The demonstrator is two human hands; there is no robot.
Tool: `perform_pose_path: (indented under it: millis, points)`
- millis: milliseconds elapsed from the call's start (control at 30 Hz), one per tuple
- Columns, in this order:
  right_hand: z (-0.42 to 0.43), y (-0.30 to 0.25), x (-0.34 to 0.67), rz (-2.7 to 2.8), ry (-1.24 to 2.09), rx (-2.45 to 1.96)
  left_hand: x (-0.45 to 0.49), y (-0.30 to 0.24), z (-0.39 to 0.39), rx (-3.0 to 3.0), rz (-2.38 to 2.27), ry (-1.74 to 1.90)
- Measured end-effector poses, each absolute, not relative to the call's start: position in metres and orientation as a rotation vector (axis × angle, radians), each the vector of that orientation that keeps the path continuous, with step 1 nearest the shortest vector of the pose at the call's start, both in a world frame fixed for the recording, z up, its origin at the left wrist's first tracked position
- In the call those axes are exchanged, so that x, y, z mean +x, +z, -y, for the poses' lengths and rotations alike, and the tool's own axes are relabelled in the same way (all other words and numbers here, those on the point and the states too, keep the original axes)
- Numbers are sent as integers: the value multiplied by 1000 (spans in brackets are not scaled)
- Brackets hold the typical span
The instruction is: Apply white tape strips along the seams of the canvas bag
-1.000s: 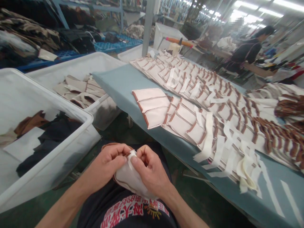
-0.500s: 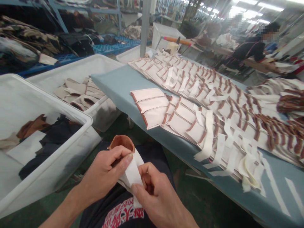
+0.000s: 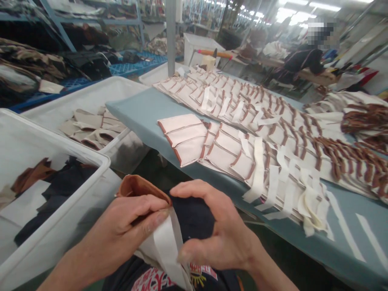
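My left hand (image 3: pixel 136 222) is closed on the upper edge of a sewn piece (image 3: pixel 148 246), pale fabric outside with a brown lining (image 3: pixel 130 186) that shows at its open top. A white strip (image 3: pixel 169 242) runs down the side of that piece, its upper end by my left thumb. To the right, my right hand (image 3: pixel 218 226) is open, thumb and fingers spread wide around empty space. Its thumb tip is beside the white strip; whether they touch I cannot tell. The piece hangs over my lap, its lower end partly out of view.
Rows of pale, brown-edged pieces (image 3: pixel 184 135) overlap on a blue-grey table (image 3: pixel 130 105). White strips (image 3: pixel 257 169) lie across some. At the left, white bins (image 3: pixel 103 159) hold fabric pieces. A person (image 3: pixel 303 60) leans over work at the back right.
My right hand has let go of the strip and opened, moving slightly up and right. My left hand still grips the piece, which has tilted and come nearer. The view has shifted slightly.
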State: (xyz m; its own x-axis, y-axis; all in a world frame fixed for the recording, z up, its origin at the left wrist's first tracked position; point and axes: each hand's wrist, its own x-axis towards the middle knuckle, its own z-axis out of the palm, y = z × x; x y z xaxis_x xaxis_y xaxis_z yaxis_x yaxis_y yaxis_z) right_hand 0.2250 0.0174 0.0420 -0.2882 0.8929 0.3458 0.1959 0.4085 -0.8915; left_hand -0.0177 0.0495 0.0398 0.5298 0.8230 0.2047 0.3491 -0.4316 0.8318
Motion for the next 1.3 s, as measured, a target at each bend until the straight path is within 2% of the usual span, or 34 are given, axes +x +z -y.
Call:
perform_pose_path:
  millis: [133, 333, 500, 567, 733, 833, 1000, 1167, 1300]
  points:
    - [-50, 35, 202, 1936, 960, -712, -24, 51, -41, 2140, -895, 791]
    - [-50, 33, 206, 2214, 1005, -922, -40, 45, -33, 2198, -994, 652]
    - [-51, 47, 209, 2222, 1089, -905, -33, 46, -32, 2199, -1047, 673]
    - [-54, 50, 207, 2141, 1215, -881, -30, 46, -32, 2248, -1016, 739]
    - [-54, 44, 200, 1673, 1821, -828, -33, 30, -31, 2403, -835, 796]
    - [-47, 35, 197, 1414, 2003, -871, -43, 16, -27, 2547, -696, 829]
    - [-38, 20, 186, 1176, 2001, -927, -43, -2, -21, 2605, -733, 980]
    - [-32, 1, 175, 974, 1832, -1013, -28, -30, -23, 2475, -804, 1132]
    - [-31, 8, 185, 1185, 1691, -1038, -29, -31, -25, 2361, -850, 1114]
